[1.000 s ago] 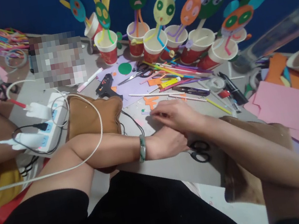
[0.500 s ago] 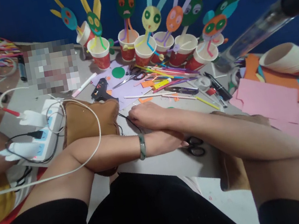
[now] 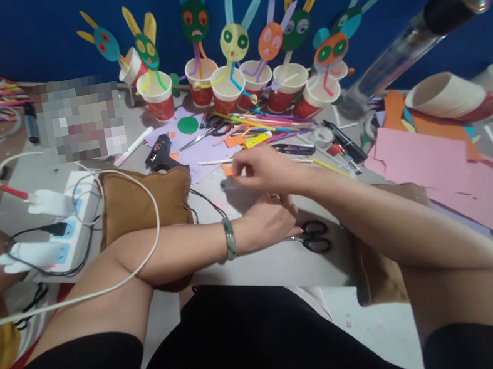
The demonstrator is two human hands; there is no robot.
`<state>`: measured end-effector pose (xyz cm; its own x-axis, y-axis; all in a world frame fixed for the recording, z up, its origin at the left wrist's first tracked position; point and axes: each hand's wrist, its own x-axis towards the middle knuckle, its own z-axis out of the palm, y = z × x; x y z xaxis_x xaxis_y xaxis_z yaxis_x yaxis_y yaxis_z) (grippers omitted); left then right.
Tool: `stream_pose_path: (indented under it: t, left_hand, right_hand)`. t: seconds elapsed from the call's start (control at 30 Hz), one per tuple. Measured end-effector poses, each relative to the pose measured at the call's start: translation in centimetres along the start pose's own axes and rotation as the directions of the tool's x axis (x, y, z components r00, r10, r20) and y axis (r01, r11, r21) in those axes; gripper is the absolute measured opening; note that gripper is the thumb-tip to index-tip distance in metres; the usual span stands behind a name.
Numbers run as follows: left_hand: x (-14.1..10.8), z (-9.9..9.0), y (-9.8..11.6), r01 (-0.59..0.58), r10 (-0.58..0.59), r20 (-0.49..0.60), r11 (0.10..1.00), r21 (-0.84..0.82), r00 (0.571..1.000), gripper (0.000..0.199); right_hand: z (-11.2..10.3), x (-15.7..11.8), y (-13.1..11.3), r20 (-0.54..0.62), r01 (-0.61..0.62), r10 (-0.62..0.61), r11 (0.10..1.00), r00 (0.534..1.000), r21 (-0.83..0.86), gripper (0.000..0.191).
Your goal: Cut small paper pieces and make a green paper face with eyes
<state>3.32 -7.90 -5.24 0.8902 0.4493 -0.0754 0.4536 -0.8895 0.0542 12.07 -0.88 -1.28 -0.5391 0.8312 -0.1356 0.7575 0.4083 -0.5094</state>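
My right hand (image 3: 263, 169) is raised over the table, crossing above my left. Its fingers bend loosely, with a gap between them and the thumb, and I see nothing in it. Below it, my left hand (image 3: 269, 222), with a green bangle (image 3: 229, 238) at the wrist, has its fingers curled in; what they hold, if anything, is hidden. Black-handled scissors (image 3: 315, 237) lie just right of the left fingers, their blades mostly covered. A brown cushion (image 3: 145, 202) lies to the left, beneath the left forearm. A small dark green speck (image 3: 223, 184) lies left of the right hand.
Paper cups (image 3: 161, 107) with rabbit-faced paper puppets line the blue wall. A black glue gun (image 3: 160, 154), coloured sticks (image 3: 259, 122) and purple paper (image 3: 216, 150) lie before them. Pink sheets (image 3: 423, 156) are at right. A power strip (image 3: 74, 221) and white cable (image 3: 157, 219) run at left.
My right hand has lifted and moved slightly right, its fist loosening. My left hand has come out from under the right forearm, and its fingers have curled. The view has shifted slightly right.
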Motion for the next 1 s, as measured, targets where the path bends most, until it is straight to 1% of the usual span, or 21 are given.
stream_pose_path:
  t: [0.07,0.13,0.2,0.3,0.37,0.47,0.53,0.6,0.67,0.73,0.83,0.9,1.0]
  left_hand:
    - [-0.1,-0.1,0.1,0.027,-0.023,-0.075,0.998,0.053,0.997,0.051]
    - [-0.1,-0.2,0.1,-0.013,0.025,-0.153,0.997,0.078,0.988,0.038]
    - [-0.1,-0.4,0.0,-0.101,0.115,-0.215,0.992,0.074,0.970,0.034]
    - [-0.1,-0.7,-0.1,-0.203,0.208,-0.261,0.978,0.047,0.942,0.033]
    - [-0.2,-0.7,-0.2,-0.244,0.247,-0.281,0.969,0.045,0.928,0.029]
    - [-0.3,-0.1,-0.3,-0.307,0.309,-0.322,0.950,0.059,0.895,0.025]
    - [-0.3,0.3,-0.3,-0.340,0.342,-0.345,0.938,0.068,0.874,0.023]
    - [-0.3,0.7,-0.4,-0.359,0.361,-0.351,0.931,0.073,0.864,0.022]
    - [-0.3,0.8,-0.4,-0.366,0.369,-0.352,0.927,0.077,0.860,0.021]
    - [-0.3,0.8,-0.4,-0.369,0.373,-0.360,0.926,0.083,0.855,0.020]
    - [-0.3,0.6,-0.4,-0.370,0.376,-0.380,0.925,0.092,0.845,0.019]
    - [-0.4,0.4,-0.4,-0.368,0.375,-0.386,0.925,0.095,0.843,0.021]
    - [-0.4,0.2,-0.4,-0.365,0.372,-0.391,0.926,0.096,0.842,0.021]
  right_hand:
    - [-1.7,-1.4,1.9,-0.143,-0.049,0.060,0.996,0.988,0.080,0.005]
    - [-3.1,-3.1,3.8,-0.230,-0.099,0.127,0.987,0.965,0.129,0.006]
    - [-3.9,-4.8,5.4,-0.272,-0.167,0.209,0.971,0.939,0.168,0.008]
    - [-4.2,-7.3,7.7,-0.314,-0.282,0.325,0.943,0.892,0.177,0.009]
    - [-4.2,-8.8,9.1,-0.357,-0.366,0.407,0.913,0.841,0.179,0.008]
    - [-4.5,-10.6,10.7,-0.435,-0.475,0.517,0.854,0.737,0.212,0.007]
    - [-4.9,-11.3,11.4,-0.474,-0.550,0.568,0.813,0.674,0.192,0.006]
    - [-5.4,-11.5,12.0,-0.505,-0.616,0.597,0.773,0.624,0.153,0.007]
    - [-5.9,-11.5,12.5,-0.535,-0.648,0.600,0.752,0.594,0.123,0.010]
    - [-6.2,-11.1,13.0,-0.578,-0.644,0.571,0.758,0.583,0.101,0.012]
    - [-6.5,-10.4,13.1,-0.630,-0.599,0.505,0.797,0.590,0.077,0.015]
    - [-6.4,-9.6,12.6,-0.637,-0.548,0.464,0.833,0.616,0.077,0.015]
    - [-6.0,-8.3,11.6,-0.613,-0.443,0.385,0.895,0.690,0.063,0.010]
